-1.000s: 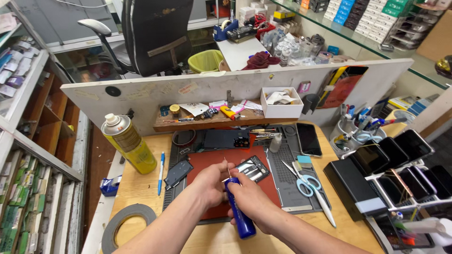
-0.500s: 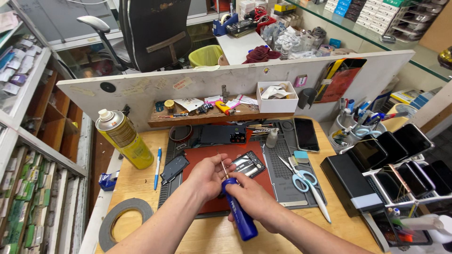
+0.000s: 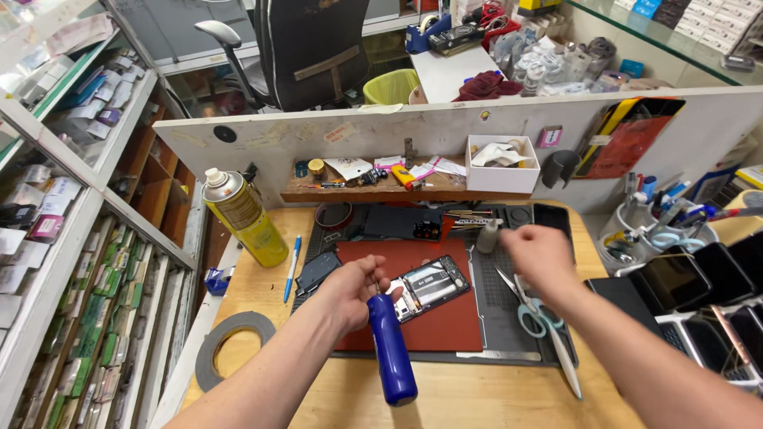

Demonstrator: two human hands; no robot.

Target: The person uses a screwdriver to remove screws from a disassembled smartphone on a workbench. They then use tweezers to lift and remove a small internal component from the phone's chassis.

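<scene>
I see a wooden bench under both hands, with a grey work mat on it and a red pad laid on that mat. Well to the left of my left hand stands a yellow spray can; nearer me on that side a roll of tape lies flat on the wood.

My left hand is closed around the upper end of a blue bottle, which points down toward me, its lower end over the mat's near edge. Just right of that hand, an opened phone lies on the red pad, insides up.

My right hand hovers above the mat, blurred; I cannot tell whether it is open or closed, and I see nothing in it. Scissors lie just below it, and a small white bottle stands just to its left. A blue pen lies between the can and my left hand.
</scene>
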